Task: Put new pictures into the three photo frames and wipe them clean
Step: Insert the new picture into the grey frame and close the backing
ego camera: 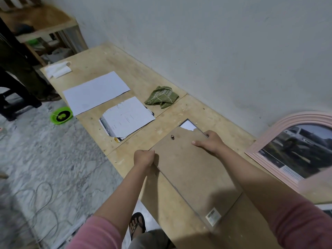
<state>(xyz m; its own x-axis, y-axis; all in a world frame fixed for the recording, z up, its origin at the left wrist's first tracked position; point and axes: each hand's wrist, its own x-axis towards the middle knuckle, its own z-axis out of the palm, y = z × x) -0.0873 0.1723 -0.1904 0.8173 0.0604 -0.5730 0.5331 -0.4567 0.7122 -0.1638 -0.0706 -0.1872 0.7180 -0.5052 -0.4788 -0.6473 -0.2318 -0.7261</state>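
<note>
A photo frame lies face down on the wooden table [179, 108], its brown backing board [194, 169] uppermost with a small metal hanger [172, 137] near the far end. White paper [188, 125] shows at the board's broken far corner. My left hand [144, 157] grips the board's left edge. My right hand [209, 141] rests on the far right edge, fingers bent over it. A pink arched frame [294, 121] holding a car picture leans at the right. A stack of printed pictures [125, 119] and a green cloth [161, 97] lie further along the table.
A large white sheet [95, 92] and folded white tissue [57, 70] lie at the table's far end. A green dish [62, 115] and cables [45, 200] are on the marble floor. Another person's legs [21, 69] stand at the left by a wooden shelf [45, 27].
</note>
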